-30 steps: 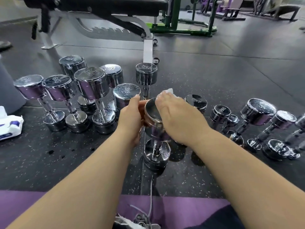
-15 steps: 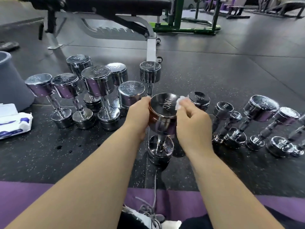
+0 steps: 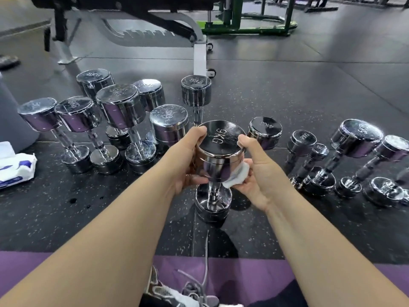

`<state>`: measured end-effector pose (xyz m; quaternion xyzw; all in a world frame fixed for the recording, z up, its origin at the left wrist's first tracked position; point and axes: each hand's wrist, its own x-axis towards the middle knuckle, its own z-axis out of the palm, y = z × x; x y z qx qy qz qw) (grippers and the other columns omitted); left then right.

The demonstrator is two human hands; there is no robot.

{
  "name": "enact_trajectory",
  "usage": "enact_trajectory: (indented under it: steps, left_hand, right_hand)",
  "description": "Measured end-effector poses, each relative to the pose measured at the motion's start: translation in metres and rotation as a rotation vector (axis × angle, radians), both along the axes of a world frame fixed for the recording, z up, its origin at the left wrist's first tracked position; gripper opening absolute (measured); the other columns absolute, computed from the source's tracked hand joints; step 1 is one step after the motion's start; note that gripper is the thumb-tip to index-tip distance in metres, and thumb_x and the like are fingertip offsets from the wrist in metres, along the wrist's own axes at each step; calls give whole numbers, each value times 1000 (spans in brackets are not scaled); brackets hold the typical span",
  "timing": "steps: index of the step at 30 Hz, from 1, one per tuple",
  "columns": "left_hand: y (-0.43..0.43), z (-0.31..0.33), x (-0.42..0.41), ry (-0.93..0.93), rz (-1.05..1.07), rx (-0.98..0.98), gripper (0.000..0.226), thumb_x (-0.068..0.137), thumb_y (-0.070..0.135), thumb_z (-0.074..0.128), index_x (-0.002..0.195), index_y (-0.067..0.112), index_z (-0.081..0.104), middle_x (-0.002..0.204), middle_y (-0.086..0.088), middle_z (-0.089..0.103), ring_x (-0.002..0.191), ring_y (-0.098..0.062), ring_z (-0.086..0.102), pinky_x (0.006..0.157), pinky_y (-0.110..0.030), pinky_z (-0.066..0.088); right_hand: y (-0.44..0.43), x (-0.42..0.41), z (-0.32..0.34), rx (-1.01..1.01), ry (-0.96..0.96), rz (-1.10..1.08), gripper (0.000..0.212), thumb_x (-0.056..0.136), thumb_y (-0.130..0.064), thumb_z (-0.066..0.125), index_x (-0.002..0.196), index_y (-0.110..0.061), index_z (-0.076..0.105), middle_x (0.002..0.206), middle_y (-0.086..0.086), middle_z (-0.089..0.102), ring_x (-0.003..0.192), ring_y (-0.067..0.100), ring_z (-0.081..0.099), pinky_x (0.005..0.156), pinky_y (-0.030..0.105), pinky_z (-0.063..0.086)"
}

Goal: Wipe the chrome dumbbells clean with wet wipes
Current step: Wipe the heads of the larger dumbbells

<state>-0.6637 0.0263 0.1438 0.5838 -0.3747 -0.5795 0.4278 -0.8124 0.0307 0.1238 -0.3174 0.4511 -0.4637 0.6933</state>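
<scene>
Plainly, the step in hand was wiping the side of the upper head of the dumbbell, which stood on end on the floor at centre frame, its lower head down on the black rubber. The left hand had its grip closed round the left side of that head, thumb at the top rim and fingers curled beneath. The right hand gripped the wipe, pressing it against the head's lower right side, thumb up by the rim.

To do it well, I judged, the left hand should brace the head so the dumbbell could not tip, or turn it a little at a time, while the wipe travelled the whole way round the wall. The groove near the rim and the underside by the handle would likely need a fold of the wipe worked in, then the handle and the lower head. Wet chrome is probably slippery, so a firm hold seemed wise.

Its top face read "9KG". Just right of it another head read "4KG", as did one behind. Left of centre one read "6KG", and one at upper left "8KG". The pack at the left edge was white with blue print — too blurred to read.
</scene>
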Motion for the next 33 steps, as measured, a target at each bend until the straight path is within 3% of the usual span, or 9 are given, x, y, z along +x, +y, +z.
enact_trajectory:
  steps: [3,10,14,17,20,24,28,30,33]
  left_hand:
    - [-10,-9,1,23,28,-44,37,89,56,51,85,23,66,56,7,64,52,-10,63,45,-23,48]
    - [-34,-21,-13,113,130,-120,40,87,55,55,71,22,72,63,3,63,51,-11,58,40,-22,42]
    - [-51,-20,-19,116,128,-126,40,89,56,53,75,23,71,66,5,67,56,-9,59,47,-22,44]
    - [-58,-16,-18,67,129,-88,42,89,60,50,83,23,69,66,5,67,53,-8,59,46,-20,45]
    - [-55,-12,-17,21,82,-48,48,90,63,46,90,21,69,71,2,71,58,-11,66,48,-23,50]
    - [-46,1,14,-79,54,89,59,96,63,37,97,9,62,72,-5,72,72,-22,70,58,-33,58]
    - [-39,11,64,-66,146,218,41,97,38,42,111,2,57,99,-15,66,74,-26,65,49,-31,54]
    - [-38,11,83,-48,206,210,37,97,39,41,112,7,50,104,-16,61,77,-27,63,52,-32,52]
    - [-50,10,94,-49,224,158,43,95,55,43,114,18,51,101,-12,62,77,-25,65,53,-29,52]
  right_hand:
    - [-9,2,-10,-52,37,-44,62,89,-43,58,48,2,62,48,12,58,63,21,65,77,34,54]
    - [-41,3,-18,-133,13,-137,58,94,-38,54,56,5,58,39,10,54,51,18,63,66,29,57]
    - [-60,2,-13,-113,11,-77,58,93,-45,55,100,11,69,93,31,70,81,37,71,77,44,60]
    - [-66,0,-12,-121,33,-40,59,95,-52,49,109,3,68,95,20,73,73,24,72,57,26,56]
    - [-53,7,-24,12,-70,-146,87,82,-74,50,119,3,65,117,19,69,113,36,64,93,39,55]
    - [-9,48,-41,154,-138,-330,41,96,-47,48,73,-17,63,75,2,63,75,23,56,68,31,44]
    - [11,96,-41,173,94,-148,25,92,-14,58,68,-15,58,61,-1,54,57,14,50,61,30,43]
    - [-6,116,-29,205,66,-83,18,90,-23,61,81,-8,63,67,4,59,58,15,52,55,26,41]
    - [-45,138,-7,187,14,-2,67,78,-60,61,109,-1,66,104,22,72,93,34,64,86,37,48]
